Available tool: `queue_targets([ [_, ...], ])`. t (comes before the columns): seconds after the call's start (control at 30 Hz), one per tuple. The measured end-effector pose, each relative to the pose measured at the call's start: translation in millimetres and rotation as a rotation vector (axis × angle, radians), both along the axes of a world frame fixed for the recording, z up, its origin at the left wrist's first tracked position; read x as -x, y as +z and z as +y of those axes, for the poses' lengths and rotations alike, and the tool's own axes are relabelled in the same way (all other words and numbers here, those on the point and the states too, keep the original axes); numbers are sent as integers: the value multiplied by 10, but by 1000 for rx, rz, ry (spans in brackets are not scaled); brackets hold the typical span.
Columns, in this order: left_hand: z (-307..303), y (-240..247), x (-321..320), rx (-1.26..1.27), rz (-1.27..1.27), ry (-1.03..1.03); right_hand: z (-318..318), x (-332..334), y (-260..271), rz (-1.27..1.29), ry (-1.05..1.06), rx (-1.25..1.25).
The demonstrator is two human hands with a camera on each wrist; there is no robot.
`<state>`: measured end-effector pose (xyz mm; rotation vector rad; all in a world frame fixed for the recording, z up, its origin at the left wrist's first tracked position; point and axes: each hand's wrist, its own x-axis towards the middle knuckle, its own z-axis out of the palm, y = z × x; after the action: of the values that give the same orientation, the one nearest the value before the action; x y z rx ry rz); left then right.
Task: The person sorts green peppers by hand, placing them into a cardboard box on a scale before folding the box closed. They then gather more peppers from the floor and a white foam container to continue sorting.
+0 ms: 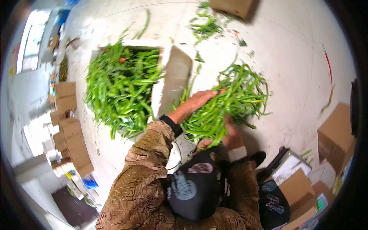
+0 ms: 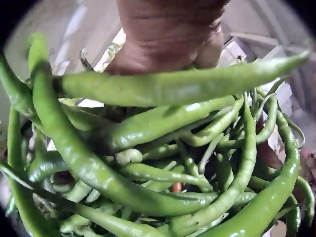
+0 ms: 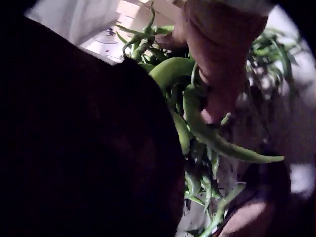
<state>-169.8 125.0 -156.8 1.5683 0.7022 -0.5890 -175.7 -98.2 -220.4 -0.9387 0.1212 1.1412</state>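
In the head view a loose heap of long green chili peppers (image 1: 237,92) lies between my hands. My left hand (image 1: 197,100) rests against its near left side, one finger stretched along the top and the others hidden among the peppers. In the left wrist view, peppers (image 2: 173,89) cross in front of that hand. My right hand (image 1: 232,136) is at the heap's lower right edge. The right wrist view shows its fingers curled round several peppers, with one curved pepper (image 3: 212,133) hanging beside the fingertips. Dark cloth hides much of that view.
A white box (image 1: 165,73) heaped with green peppers stands left of my hands. More peppers (image 1: 205,27) lie on the floor near a cardboard box (image 1: 232,7) at the far side. Stacked cartons (image 1: 73,134) line the left; an open carton (image 1: 337,134) stands right. My patterned black knees (image 1: 193,188) are close below.
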Motion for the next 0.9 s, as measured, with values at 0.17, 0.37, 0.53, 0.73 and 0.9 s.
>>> queue_targets([
  [0.17,170,847,-34,50,-152,232,193,-456,1280,130,-62,95],
  [0.37,789,2339,274,89,-278,377,728,-443,2081,84,26,-393],
  [0.53,1498,3351,1175,-172,-491,429,1899,-186,3141,145,489,-659],
  [0.73,2997,2873,2347,-802,-132,462,3065,411,2918,-31,769,-208],
  [0.9,2041,2373,2520,-1059,-279,404,3125,317,2329,-68,714,-36],
])
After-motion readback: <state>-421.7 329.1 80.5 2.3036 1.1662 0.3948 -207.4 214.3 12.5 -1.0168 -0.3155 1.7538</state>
